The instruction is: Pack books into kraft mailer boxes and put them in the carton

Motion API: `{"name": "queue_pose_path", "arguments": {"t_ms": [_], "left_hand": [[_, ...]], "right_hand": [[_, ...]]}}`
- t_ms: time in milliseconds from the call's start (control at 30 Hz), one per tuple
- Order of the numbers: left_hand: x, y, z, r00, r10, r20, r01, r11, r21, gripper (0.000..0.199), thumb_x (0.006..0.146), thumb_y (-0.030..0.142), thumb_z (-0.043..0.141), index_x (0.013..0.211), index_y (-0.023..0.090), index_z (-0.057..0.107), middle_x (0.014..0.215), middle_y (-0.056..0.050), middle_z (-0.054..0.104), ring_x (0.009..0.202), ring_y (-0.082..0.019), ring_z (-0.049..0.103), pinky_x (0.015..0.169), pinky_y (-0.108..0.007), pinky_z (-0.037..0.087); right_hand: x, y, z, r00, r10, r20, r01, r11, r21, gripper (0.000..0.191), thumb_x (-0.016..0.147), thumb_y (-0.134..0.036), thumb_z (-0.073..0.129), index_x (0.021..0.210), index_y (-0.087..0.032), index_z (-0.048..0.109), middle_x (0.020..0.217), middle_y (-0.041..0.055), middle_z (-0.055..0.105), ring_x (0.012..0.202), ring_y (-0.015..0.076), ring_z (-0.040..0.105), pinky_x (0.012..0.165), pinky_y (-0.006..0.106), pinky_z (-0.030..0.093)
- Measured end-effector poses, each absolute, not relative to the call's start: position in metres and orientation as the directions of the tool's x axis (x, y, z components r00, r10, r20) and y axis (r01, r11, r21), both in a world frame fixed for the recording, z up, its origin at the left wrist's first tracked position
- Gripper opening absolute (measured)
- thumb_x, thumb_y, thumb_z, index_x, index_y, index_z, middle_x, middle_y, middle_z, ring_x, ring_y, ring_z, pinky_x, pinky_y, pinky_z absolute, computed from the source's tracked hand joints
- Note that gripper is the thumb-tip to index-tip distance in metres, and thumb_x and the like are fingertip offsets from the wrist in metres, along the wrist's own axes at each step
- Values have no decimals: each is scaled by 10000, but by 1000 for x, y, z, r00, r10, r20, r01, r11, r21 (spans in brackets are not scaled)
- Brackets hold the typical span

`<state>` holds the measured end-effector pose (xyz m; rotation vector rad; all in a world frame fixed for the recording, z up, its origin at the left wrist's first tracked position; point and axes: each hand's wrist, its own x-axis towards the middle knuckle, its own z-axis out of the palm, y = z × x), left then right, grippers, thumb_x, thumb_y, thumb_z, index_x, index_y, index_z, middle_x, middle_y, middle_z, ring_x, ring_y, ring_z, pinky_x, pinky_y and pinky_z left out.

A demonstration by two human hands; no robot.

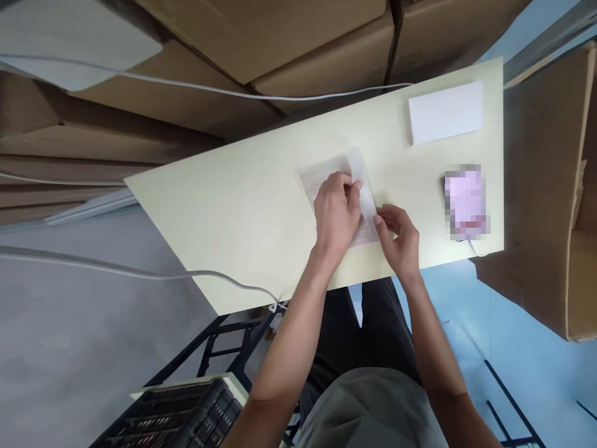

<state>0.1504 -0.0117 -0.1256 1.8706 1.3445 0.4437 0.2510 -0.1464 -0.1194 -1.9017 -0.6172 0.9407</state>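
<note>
A thin, whitish translucent sheet (366, 196) lies on the pale tabletop (247, 205), with a strip along its right side folded over. My left hand (336, 208) rests on the sheet, its fingers pinched together at the inner edge of the folded strip. At the strip's right edge is my right hand (397, 239), thumb and fingers curled around that edge near the sheet's lower right. Part of the sheet is hidden under my left hand.
A white flat box (446, 113) lies at the table's far right, with a blurred pink device (465, 202) nearer. Cardboard boxes (326, 56) line the back; an open carton (536, 218) stands right. A white cable (224, 279) crosses the left edge. A black crate (186, 414) is below left.
</note>
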Motion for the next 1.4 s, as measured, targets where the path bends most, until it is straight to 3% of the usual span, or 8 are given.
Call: {"name": "queue_pose_path", "arguments": {"t_ms": [167,267,433,533,633,833,1000,1400], "left_hand": [[125,-17,-111,307,943,-127,565,-74,822,200,1176,421,592,1066,258,629,1001,-26,767,945,-188,750,835,-316,588],[110,-15,-99,200,975,-92,546,-34,837,155,1145,415,665,1181,266,640,1050,-21,758,950,-172,746,825,-299,606],[70,-17,-64,108,994,-2,526,-56,849,172,1151,402,643,1175,250,718,1198,-71,763,1048,-193,757,880,-337,648],[35,-20,-48,96,990,-104,473,47,880,226,1143,433,651,1229,249,751,1228,-69,799,1054,-204,787,894,-348,678],[-4,-18,-57,32,969,-246,436,208,875,351,1054,458,787,1341,260,745,1270,-61,826,1067,-234,815,923,-382,702],[-68,-10,-117,66,919,-389,33,388,921,424,1003,507,829,1311,224,755,1259,-105,853,1168,-282,830,1015,-425,701],[-134,-6,-134,23,909,-415,-150,414,898,577,968,595,863,1411,274,681,1239,-104,846,1230,-314,817,1029,-458,685],[-173,46,-163,-285,953,-100,254,176,951,386,1166,535,545,1392,232,624,1419,-179,684,1355,-302,660,1194,-477,547]], "right_hand": [[234,-122,-109,407,794,-452,113,-534,-838,381,1050,-615,713,997,-240,676,721,-30,649,605,158,572,540,283,477],[208,-113,-89,445,794,-414,206,-540,-816,309,1106,-544,642,1072,-237,665,741,-23,659,590,162,567,543,294,467],[148,-107,-51,391,873,-291,325,-427,-844,508,1181,-397,491,1675,-279,490,1366,151,780,1186,297,794,919,473,699],[119,-105,-43,209,945,-252,359,-314,-879,708,1152,-387,562,1810,-343,303,1716,141,574,1605,331,571,1188,587,636],[106,-104,-52,60,956,-286,326,-290,-900,674,1119,-392,631,1762,-375,430,1809,83,481,1726,326,412,1314,602,538],[105,-89,-90,433,848,-304,328,-463,-824,498,1123,-448,629,1607,-328,615,1656,136,626,1458,313,684,1139,581,659],[62,-50,-98,345,899,-268,365,-392,-844,584,1126,-491,636,1675,-312,554,1500,138,731,1298,282,752,1052,515,689],[-50,13,-174,458,889,15,598,-295,-745,671,1166,-521,382,1758,-210,435,1646,215,599,1514,343,622,1228,577,560]]}}
